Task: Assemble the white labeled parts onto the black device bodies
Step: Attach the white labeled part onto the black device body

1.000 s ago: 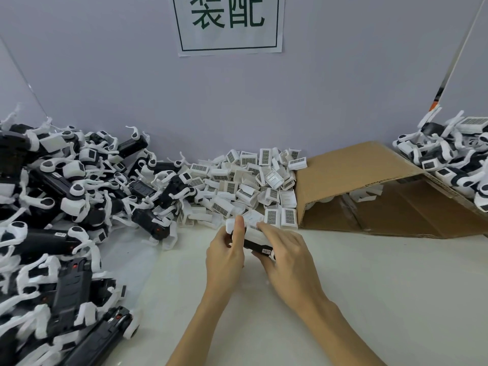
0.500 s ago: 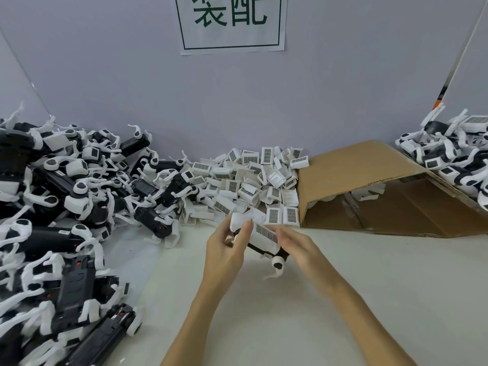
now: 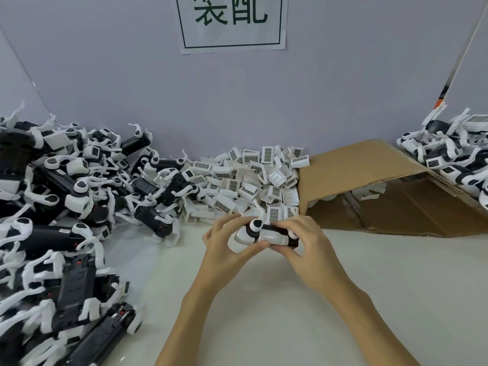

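White plastic labeled part (image 3: 245, 237) is being pinched onto the black plastic device body (image 3: 277, 229) by the left hand (image 3: 224, 249) while the right hand (image 3: 309, 249) is gripping it above the pale table (image 3: 383, 273), bracing the fit.

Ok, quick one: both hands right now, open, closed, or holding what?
Left hand: closed on the black device body, at its white-capped end.
Right hand: closed on the same device body, at its other end.
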The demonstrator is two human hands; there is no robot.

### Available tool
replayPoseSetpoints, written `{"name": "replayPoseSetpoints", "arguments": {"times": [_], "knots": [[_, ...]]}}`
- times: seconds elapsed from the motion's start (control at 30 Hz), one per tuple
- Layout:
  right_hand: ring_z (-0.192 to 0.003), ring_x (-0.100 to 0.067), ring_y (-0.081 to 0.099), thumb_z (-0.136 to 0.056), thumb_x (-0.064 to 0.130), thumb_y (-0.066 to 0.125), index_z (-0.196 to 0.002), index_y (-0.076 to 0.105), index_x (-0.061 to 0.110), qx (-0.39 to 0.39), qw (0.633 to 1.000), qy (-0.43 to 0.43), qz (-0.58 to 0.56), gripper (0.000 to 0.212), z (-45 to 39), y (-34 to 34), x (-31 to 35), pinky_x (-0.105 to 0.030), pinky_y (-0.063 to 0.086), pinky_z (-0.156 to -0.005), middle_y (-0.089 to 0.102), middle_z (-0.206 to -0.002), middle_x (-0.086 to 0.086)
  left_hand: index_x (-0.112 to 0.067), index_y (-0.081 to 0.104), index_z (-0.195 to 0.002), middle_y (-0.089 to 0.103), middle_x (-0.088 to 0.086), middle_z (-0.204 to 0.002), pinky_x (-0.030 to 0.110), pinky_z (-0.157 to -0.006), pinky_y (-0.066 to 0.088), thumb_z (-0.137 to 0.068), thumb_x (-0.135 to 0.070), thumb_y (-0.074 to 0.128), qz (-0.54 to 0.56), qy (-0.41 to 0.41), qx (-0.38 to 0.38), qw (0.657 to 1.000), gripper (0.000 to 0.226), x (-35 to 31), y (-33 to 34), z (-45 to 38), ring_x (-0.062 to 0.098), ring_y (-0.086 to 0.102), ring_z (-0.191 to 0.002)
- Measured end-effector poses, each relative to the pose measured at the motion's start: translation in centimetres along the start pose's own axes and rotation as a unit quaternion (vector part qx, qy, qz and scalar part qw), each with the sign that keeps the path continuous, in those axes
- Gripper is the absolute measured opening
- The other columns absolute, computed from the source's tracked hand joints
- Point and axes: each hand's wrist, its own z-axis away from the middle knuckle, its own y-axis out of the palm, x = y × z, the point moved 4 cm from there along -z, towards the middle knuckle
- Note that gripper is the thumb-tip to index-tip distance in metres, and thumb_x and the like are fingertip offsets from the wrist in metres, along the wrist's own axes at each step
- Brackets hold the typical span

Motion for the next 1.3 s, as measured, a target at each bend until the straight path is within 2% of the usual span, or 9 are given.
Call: {"name": "replayPoseSetpoints", "arguments": {"times": [0.2, 0.33, 0.4, 0.5, 0.67, 0.83, 0.97, 1.07, 1.3], "knots": [[-0.111, -0.005, 0.057, -0.087, 0.036, 0.083, -0.123, 0.073, 0.022, 0.016, 0.999, 0.016, 0.025, 0.039, -0.1, 0.0, -0.3, -0.037, 0.050, -0.093, 0.067, -0.111, 0.016, -0.073, 0.059, -0.114, 0.048, -0.045, -0.121, 0.017, -0.110, 0.017, -0.078, -0.078, 0.077, -0.040, 0.037, -0.006, 0.998, 0.040, -0.1, 0.4, -0.1, -0.016, 0.032, -0.127], [-0.125, -0.002, 0.054, -0.096, 0.044, 0.067, -0.134, 0.068, 0.024, 0.011, 1.000, 0.008, -0.001, 0.043, 0.1, 0.3, 0.3, -0.038, 0.047, -0.106, 0.064, -0.128, 0.014, -0.078, 0.060, -0.103, 0.053, -0.029, -0.110, 0.014, -0.098, 0.032, -0.068, -0.084, 0.068, 0.005, -0.033, -0.037, 0.999, 0.036, 0.1, 0.4, -0.1, -0.017, 0.025, -0.123], [-0.141, -0.006, 0.045, -0.099, 0.047, 0.064, -0.148, 0.057, 0.026, 0.015, 1.000, -0.006, -0.011, 0.054, 0.2, 0.9, 1.1, -0.034, 0.039, -0.118, 0.053, -0.146, 0.012, -0.067, 0.070, -0.097, 0.065, -0.024, -0.102, 0.021, -0.098, 0.042, -0.068, -0.082, 0.070, 0.072, -0.095, -0.063, 0.991, 0.032, 0.5, 0.4, -0.3, -0.003, 0.044, -0.123], [-0.143, -0.013, 0.045, -0.091, 0.041, 0.078, -0.151, 0.052, 0.028, 0.016, 0.997, -0.044, 0.063, 0.066, 0.2, 2.1, 2.0, -0.036, 0.036, -0.120, 0.049, -0.150, 0.010, -0.043, 0.081, -0.091, 0.079, -0.004, -0.088, 0.044, -0.091, 0.059, -0.072, -0.073, 0.078, 0.182, -0.157, -0.082, 0.967, 0.035, 1.1, 0.5, -0.4, 0.012, 0.071, -0.088], [-0.129, -0.021, 0.058, -0.080, 0.015, 0.090, -0.136, 0.066, 0.021, -0.053, 0.988, -0.055, 0.136, 0.061, 0.2, 2.4, 1.8, -0.040, 0.046, -0.109, 0.064, -0.133, 0.007, -0.023, 0.081, -0.087, 0.078, 0.008, -0.083, 0.036, -0.079, 0.056, -0.069, -0.073, 0.078, 0.211, -0.179, -0.052, 0.960, 0.053, 1.1, 1.1, -0.2, 0.013, 0.069, -0.075], [-0.134, -0.021, 0.051, -0.091, 0.031, 0.079, -0.142, 0.062, 0.018, -0.049, 0.993, -0.009, 0.107, 0.056, 0.5, 2.4, 1.5, -0.035, 0.050, -0.107, 0.053, -0.142, 0.000, -0.033, 0.073, -0.073, 0.072, -0.014, -0.085, 0.019, -0.100, 0.029, -0.079, -0.091, 0.052, -0.005, -0.068, -0.119, 0.991, 0.062, 0.4, 0.4, 0.0, -0.003, 0.049, -0.107], [-0.111, -0.007, 0.053, -0.096, 0.040, 0.064, -0.145, 0.061, 0.017, -0.031, 0.998, 0.043, 0.034, 0.054, 0.4, 1.6, 0.9, -0.023, 0.055, -0.092, 0.047, -0.128, 0.001, -0.044, 0.061, -0.122, 0.065, -0.024, -0.121, 0.029, -0.107, 0.039, -0.079, -0.080, 0.064, 0.091, -0.042, -0.067, 0.993, 0.057, -0.2, -0.1, 0.0, -0.001, 0.052, -0.128], [-0.113, -0.006, 0.058, -0.101, 0.032, 0.060, -0.150, 0.054, 0.020, -0.003, 1.000, 0.021, -0.001, 0.050, 0.6, 1.5, 0.8, -0.023, 0.056, -0.092, 0.049, -0.130, 0.005, -0.044, 0.065, -0.128, 0.073, -0.015, -0.119, 0.026, -0.100, 0.048, -0.082, -0.060, 0.077, 0.139, -0.030, -0.011, 0.990, 0.050, -1.0, 0.8, 0.0, 0.006, 0.065, -0.118], [-0.117, -0.015, 0.059, -0.091, 0.005, 0.074, -0.134, 0.061, 0.017, -0.045, 0.998, 0.036, 0.014, 0.047, 0.9, 2.3, 1.5, -0.037, 0.055, -0.094, 0.058, -0.126, 0.008, -0.032, 0.070, -0.116, 0.073, -0.012, -0.105, 0.015, -0.082, 0.053, -0.082, -0.025, 0.087, 0.076, 0.051, -0.091, 0.992, 0.040, -2.4, 2.4, 1.2, 0.021, 0.066, -0.101]]}}
